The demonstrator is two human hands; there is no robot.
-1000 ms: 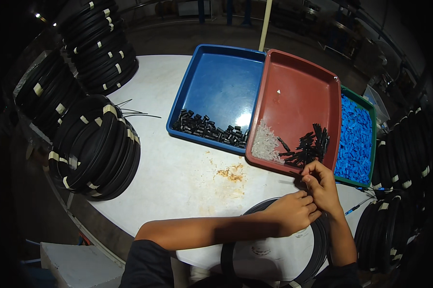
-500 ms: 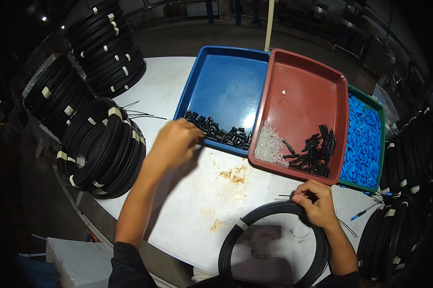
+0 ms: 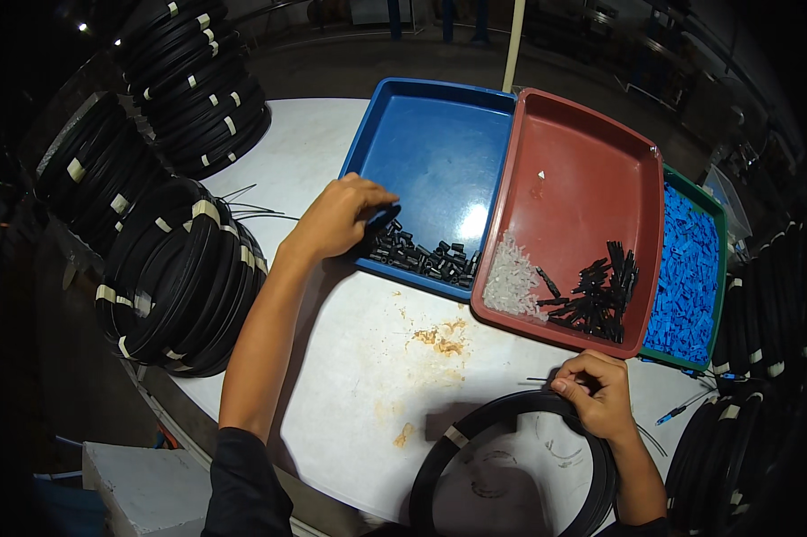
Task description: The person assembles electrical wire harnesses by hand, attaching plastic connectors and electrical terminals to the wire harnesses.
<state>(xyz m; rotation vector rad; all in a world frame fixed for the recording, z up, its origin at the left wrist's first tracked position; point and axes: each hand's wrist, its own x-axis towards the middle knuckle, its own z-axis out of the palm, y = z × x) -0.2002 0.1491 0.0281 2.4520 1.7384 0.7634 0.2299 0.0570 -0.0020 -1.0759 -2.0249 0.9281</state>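
My left hand point(image 3: 343, 215) hovers over the near left corner of the blue tray point(image 3: 439, 134). Its forefinger stretches out to the right, apart from the other fingers, and I see nothing held. Small black cylindrical parts point(image 3: 430, 259) lie heaped along that tray's near side, just under and beside the hand. My right hand point(image 3: 596, 394) pinches a thin black cable point(image 3: 538, 380) between thumb and forefinger, with a short end sticking out to the left. The cable's black coil point(image 3: 439, 456), bound with a pale tape band, rests upright or tilted at the table's near edge below that hand.
Beside the blue tray stands a red tray point(image 3: 591, 143) with clear small pieces point(image 3: 511, 282) and black slim parts point(image 3: 600, 295). A green tray point(image 3: 721, 259) of blue connectors point(image 3: 685, 277) is farther right. Stacked cable coils point(image 3: 189, 277) flank the white table point(image 3: 350, 385).
My left hand has moved away from me and slightly right, from the tray's near rim to over its inside. The right hand keeps its pinch on the cable; the whole view has shifted slightly.
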